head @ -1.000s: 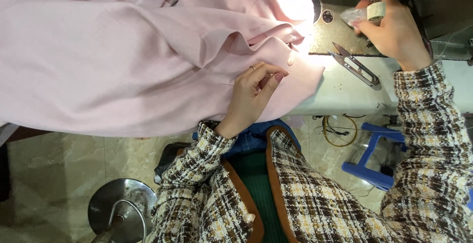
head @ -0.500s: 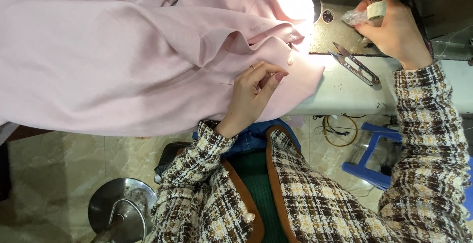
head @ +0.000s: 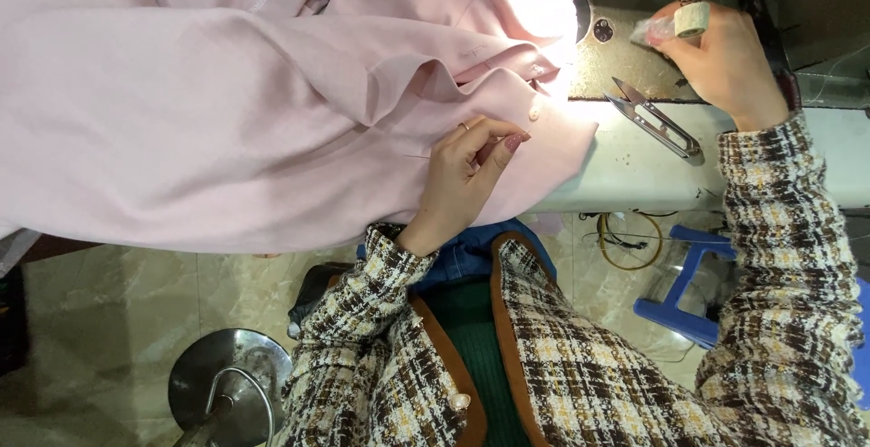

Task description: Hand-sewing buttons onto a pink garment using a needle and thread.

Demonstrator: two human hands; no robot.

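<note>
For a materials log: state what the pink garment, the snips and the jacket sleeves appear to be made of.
Pink garment: woven cloth, matte, probably a soft suiting; it drapes in broad folds under the left hand.
Snips: bare metal, shiny grey blades.
Jacket sleeves: thick tweed-like weave, nubby checks in brown, cream and black.

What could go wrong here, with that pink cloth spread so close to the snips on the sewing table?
1. The open metal thread snips lie just beside the edge of the pink fabric garment; a tug by the left hand might drag cloth onto the blades and snag it.
2. The right hand, holding a small pale roll, sits just above the snips and could brush their points.
3. Much of the garment hangs off the white table and may slide down.
</note>
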